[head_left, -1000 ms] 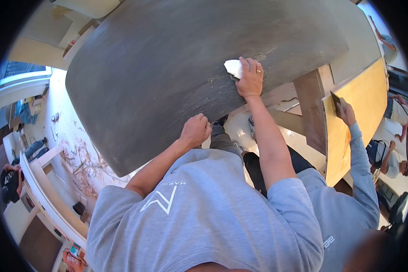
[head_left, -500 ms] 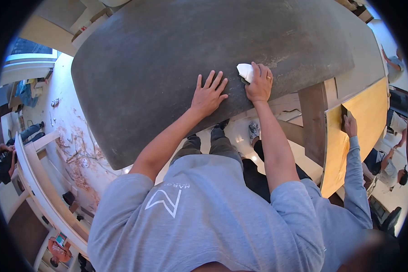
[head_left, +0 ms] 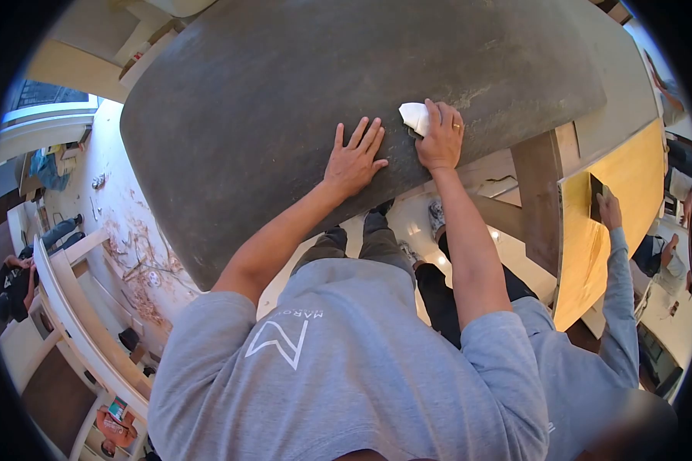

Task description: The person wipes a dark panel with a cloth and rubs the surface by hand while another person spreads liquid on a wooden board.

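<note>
Flat on the large dark grey panel (head_left: 284, 100) rests my left hand (head_left: 354, 159), fingers spread and holding nothing. My right hand (head_left: 440, 138) is wrapped round a folded white cloth (head_left: 415, 117) and presses it against the panel near its front edge. Pale scuff marks show on the surface just beyond the cloth. Part of the cloth is hidden under my fingers.
At the right, a co-worker's hand (head_left: 610, 209) holds a dark flat tool (head_left: 596, 197) on a yellowish wooden board (head_left: 623, 177). A curved wooden frame (head_left: 84, 323) stands at the left, near shavings on the floor (head_left: 134, 269). Other people are farther off on both sides.
The co-worker's hand and dark tool have moved to the right on the yellowish board. My right hand and the cloth have shifted very slightly away from me; my left hand stays nearly in place.
</note>
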`<state>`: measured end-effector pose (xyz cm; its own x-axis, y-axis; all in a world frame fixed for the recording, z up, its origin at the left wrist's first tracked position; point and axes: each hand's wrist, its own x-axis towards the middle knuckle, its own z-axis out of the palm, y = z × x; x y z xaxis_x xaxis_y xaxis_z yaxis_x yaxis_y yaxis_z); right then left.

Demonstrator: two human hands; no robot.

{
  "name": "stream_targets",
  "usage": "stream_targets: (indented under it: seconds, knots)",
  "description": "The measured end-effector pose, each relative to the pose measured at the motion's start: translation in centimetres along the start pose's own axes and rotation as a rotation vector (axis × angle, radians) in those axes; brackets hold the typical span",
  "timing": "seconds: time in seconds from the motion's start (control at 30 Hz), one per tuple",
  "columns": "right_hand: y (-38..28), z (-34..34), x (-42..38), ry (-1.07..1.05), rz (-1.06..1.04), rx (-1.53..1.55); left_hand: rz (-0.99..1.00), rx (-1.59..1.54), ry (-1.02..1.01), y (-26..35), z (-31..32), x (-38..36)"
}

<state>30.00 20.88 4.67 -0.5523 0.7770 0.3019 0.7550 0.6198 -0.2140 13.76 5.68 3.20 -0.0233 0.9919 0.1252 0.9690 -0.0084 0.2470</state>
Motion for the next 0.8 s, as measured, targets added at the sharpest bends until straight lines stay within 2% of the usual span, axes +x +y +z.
stream_targets:
  seconds: [0.1,0.3,0.5,0.8]
  knots:
    - [0.0,0.2,0.0,0.007,0.001,0.006,-0.086,-0.044,0.002,0.6,0.2,-0.6]
    - [-0.1,0.1,0.0,-0.013,0.011,-0.001,-0.084,-0.048,-0.037,0.2,-1.1,-3.8]
    - [0.3,0.6,-0.1,-0.008,0.001,-0.031,-0.078,0.011,0.003,0.9,0.2,0.5]
    - [0.0,0.1,-0.3,-0.013,0.005,0.012,-0.219,-0.049,0.045,1.7,1.4,0.4]
